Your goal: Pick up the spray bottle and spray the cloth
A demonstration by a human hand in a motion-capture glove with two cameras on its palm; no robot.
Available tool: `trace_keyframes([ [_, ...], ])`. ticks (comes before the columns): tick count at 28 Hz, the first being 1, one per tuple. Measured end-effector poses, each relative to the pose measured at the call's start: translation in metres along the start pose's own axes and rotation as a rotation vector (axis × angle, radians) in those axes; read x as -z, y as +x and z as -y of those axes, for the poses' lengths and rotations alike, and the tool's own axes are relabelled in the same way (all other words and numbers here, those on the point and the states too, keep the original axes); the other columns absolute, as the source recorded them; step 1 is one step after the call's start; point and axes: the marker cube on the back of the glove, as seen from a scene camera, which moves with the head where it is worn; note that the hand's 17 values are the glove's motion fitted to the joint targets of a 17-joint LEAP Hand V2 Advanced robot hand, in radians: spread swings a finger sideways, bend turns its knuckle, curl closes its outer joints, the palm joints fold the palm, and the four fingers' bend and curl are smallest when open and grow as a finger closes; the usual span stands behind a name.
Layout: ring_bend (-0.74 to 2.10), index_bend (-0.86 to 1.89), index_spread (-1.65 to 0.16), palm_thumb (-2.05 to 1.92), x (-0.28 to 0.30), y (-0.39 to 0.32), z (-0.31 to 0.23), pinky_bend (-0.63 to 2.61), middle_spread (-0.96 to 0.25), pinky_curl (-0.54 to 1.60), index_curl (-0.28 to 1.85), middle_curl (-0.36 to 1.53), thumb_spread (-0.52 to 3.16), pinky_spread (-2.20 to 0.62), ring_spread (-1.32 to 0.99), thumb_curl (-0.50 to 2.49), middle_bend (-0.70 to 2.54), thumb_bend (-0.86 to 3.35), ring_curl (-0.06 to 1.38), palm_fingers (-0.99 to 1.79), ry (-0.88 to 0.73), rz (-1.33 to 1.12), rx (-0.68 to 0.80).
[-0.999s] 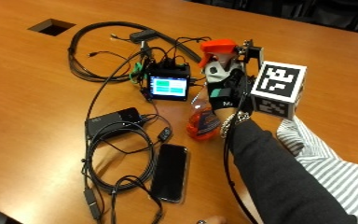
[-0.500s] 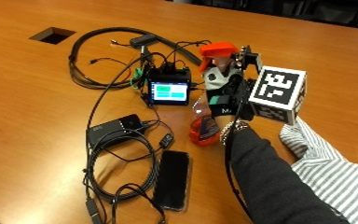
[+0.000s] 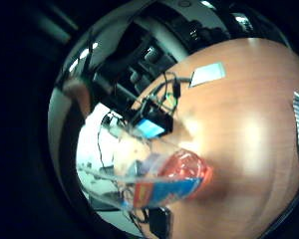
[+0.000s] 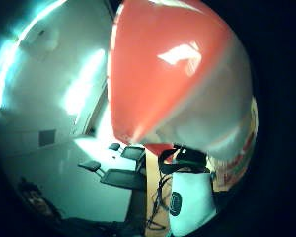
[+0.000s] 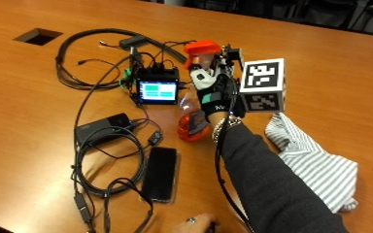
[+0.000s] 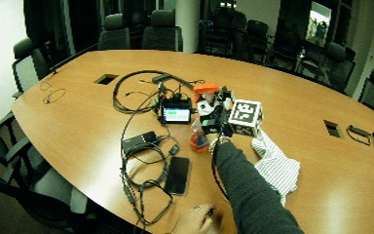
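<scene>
Overspray risk: our right hand (image 5: 215, 92) grips the spray bottle (image 5: 196, 104) left of the cloth (image 5: 313, 162), beside the lit display unit (image 5: 157, 91).

Cables (image 5: 102, 160), phone (image 5: 159, 174) and small screen (image 5: 157, 91) crowd the table (image 5: 342, 73) left of the spray bottle (image 5: 194, 121).

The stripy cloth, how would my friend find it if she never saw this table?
Start at the big wooden table and find the arm in the dark sleeve reaching across it. The cloth lies crumpled on the wood beside that sleeve, on the side away from the cables and phone. It is the only soft thing there, white with thin dark stripes.
</scene>
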Motion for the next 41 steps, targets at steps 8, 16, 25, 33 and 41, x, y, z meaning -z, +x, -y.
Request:
trace_keyframes([
  [8,0.34,0.09,-0.33,0.81,0.002,-0.020,0.009,0.46,-0.12,0.41,0.50,0.44,0.84,0.11,-0.11,0.71,0.32,-0.02,0.39,0.37,-0.238,-0.192,0.068],
  [16,0.42,0.03,-0.35,0.64,0.046,-0.013,-0.040,0.53,-0.06,0.39,0.36,0.38,0.99,0.22,-0.07,0.60,0.19,-0.08,0.37,0.26,-0.403,-0.659,0.153],
  [25,0.41,0.10,-0.40,0.44,0.066,-0.043,-0.116,0.45,-0.09,0.36,0.32,0.37,1.05,0.26,-0.05,0.47,0.21,-0.08,0.36,0.28,-0.530,-0.900,0.396],
  [33,0.42,0.10,-0.42,0.35,0.077,-0.054,-0.164,0.44,-0.10,0.35,0.27,0.37,1.04,0.26,-0.06,0.40,0.21,-0.04,0.35,0.21,-0.667,-0.919,0.407],
  [41,0.41,0.13,-0.43,0.34,0.094,-0.048,-0.192,0.43,-0.11,0.35,0.25,0.36,1.04,0.26,-0.06,0.37,0.20,-0.03,0.34,0.22,-0.721,-0.937,0.369],
])
